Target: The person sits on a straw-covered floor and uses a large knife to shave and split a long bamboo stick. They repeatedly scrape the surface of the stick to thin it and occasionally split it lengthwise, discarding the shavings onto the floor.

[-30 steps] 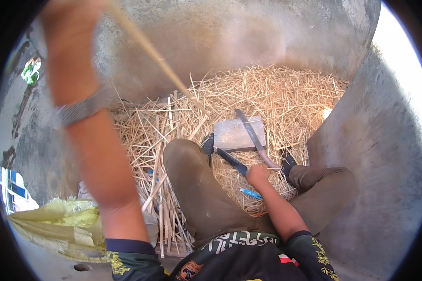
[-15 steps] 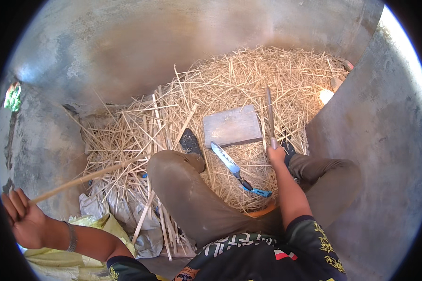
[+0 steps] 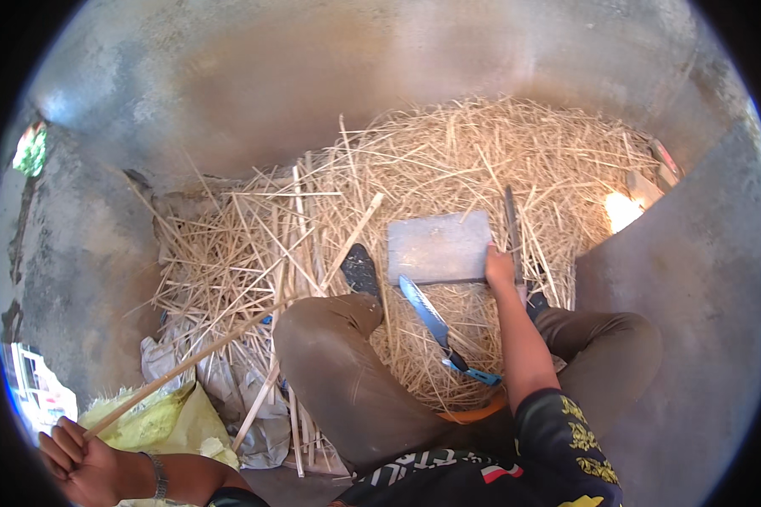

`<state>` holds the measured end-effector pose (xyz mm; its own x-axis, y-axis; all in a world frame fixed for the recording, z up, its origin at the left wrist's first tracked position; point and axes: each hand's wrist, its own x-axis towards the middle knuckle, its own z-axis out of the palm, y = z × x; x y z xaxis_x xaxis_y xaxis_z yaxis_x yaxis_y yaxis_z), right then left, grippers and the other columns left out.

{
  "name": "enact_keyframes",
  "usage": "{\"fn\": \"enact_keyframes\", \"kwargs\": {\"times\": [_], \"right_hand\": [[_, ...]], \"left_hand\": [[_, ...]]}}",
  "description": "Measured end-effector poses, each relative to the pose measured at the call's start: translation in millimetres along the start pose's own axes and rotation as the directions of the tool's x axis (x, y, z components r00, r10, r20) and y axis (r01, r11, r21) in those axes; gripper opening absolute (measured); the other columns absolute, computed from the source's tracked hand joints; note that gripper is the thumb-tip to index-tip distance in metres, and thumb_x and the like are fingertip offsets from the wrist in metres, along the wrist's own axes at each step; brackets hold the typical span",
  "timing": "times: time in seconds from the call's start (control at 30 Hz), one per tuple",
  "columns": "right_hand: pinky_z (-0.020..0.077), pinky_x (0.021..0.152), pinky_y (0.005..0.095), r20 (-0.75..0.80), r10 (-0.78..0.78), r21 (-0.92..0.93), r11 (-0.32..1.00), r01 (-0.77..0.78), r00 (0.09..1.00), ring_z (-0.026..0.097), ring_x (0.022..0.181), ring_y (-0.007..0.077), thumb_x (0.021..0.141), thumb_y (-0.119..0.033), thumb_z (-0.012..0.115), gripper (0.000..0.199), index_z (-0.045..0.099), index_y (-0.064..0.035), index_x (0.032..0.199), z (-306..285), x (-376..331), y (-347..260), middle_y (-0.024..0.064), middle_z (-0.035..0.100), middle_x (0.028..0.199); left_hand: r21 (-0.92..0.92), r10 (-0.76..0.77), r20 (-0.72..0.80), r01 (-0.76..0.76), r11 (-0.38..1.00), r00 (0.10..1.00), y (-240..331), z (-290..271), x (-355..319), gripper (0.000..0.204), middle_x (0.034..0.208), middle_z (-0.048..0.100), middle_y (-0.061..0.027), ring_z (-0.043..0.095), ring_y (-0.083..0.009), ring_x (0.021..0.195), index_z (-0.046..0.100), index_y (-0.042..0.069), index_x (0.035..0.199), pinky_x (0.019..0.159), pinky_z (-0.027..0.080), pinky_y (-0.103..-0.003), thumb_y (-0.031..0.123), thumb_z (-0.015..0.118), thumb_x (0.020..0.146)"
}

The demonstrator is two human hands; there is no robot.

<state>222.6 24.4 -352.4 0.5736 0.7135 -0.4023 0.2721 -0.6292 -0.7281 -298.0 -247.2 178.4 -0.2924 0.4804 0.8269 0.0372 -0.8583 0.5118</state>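
My left hand (image 3: pixel 80 465), out at the lower left, is closed around the end of a long thin bamboo-like stick (image 3: pixel 177 369). The stick slants up to the right, its far end among loose strips beside my left knee. At the right edge of a flat grey wooden board (image 3: pixel 440 248) is my right hand (image 3: pixel 500 267), fingers curled and thumb at the edge; part of the grip is hidden. A long dark-bladed knife (image 3: pixel 512 224) lies just right of that hand, its light handle partly covered. Between my legs rests a wide-bladed knife (image 3: pixel 425 313) with a black and blue handle.
Straw and split strips (image 3: pixel 228 253) cover the floor around the board. My bent legs (image 3: pixel 347 355) flank the knife. A yellow-green sack (image 3: pixel 165 422) and grey sheeting (image 3: pixel 262 431) lie at the lower left. Grey walls (image 3: pixel 313 76) surround me; bricks (image 3: pixel 644 188) stand at the far right.
My right hand has left the long knife's handle and moved up and left to the board's edge. My left hand has come lower and inward with the stick. The view has shifted slightly.
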Motion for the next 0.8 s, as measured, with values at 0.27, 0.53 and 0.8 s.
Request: {"fn": "enact_keyframes", "kwargs": {"times": [0.27, 0.53, 0.8], "right_hand": [[0.0456, 0.102, 0.0421, 0.068, 0.158, 0.303, 0.937, -0.171, 0.985, 0.064, 0.111, 0.0376, 0.080, -0.063, 0.068, 0.093, 0.054, 0.0157, 0.129, 22, 12, -1, 0.0286, 0.066, 0.118], [0.0542, 0.083, 0.0411, 0.188, -0.143, 0.244, 0.965, 0.095, 0.972, 0.070, 0.094, 0.0336, 0.056, -0.038, 0.089, 0.082, 0.063, 0.0111, 0.116, 7, -31, -93, 0.0219, 0.071, 0.106], [0.0548, 0.081, 0.0416, -0.119, -0.473, -0.038, 0.881, 0.472, 0.873, 0.070, 0.092, 0.0325, 0.049, -0.036, 0.089, 0.074, 0.065, 0.0029, 0.108, -116, -167, -231, 0.0207, 0.071, 0.103]], "left_hand": [[-0.146, 0.112, 0.191, -0.085, 0.986, 0.975, 3, 45, -55, 0.041, 0.058, 0.023, 0.0036, 0.016, -0.0079, 0.047, 0.032, 0.016, 0.074, 0.048, 0.018, -0.026, 0.035, 0.047, 0.107], [-0.007, 0.195, -0.026, -0.196, 0.981, 0.980, 60, 1, -90, 0.037, 0.062, 0.025, 0.0018, 0.017, -0.0089, 0.050, 0.031, 0.015, 0.075, 0.052, 0.020, -0.027, 0.025, 0.050, 0.105], [0.008, 0.199, -0.040, -0.199, 0.980, 0.979, 91, -24, -113, 0.031, 0.060, 0.024, 0.0019, 0.017, -0.0099, 0.048, 0.033, 0.014, 0.074, 0.054, 0.022, -0.028, 0.020, 0.048, 0.101]]}}
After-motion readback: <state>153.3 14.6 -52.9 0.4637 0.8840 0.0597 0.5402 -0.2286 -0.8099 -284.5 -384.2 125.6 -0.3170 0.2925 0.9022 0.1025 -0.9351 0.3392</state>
